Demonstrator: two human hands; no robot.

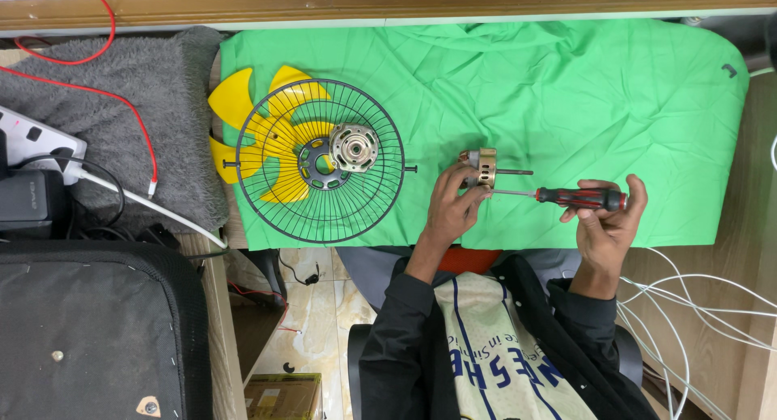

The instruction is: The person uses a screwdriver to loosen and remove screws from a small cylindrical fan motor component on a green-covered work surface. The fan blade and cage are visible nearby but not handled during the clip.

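My left hand [453, 205] grips a small fan motor [479, 167] with copper windings and a protruding shaft, holding it on the green cloth [566, 88]. My right hand [607, 222] holds a screwdriver [579, 197] with a red and black handle. Its thin blade runs left and its tip meets the motor by my left fingers. To the left lies a round black wire fan guard [324, 163] over a yellow fan blade [243, 120]. A metal motor housing piece [354, 146] rests on the guard's centre.
A grey fluffy mat [154, 120] lies at the left with red wires [97, 88], a white power strip [32, 137] and a black adapter [32, 197]. A black case [97, 331] sits lower left. White cables [696, 307] trail at the right. A wooden ledge [405, 1] bounds the far side.
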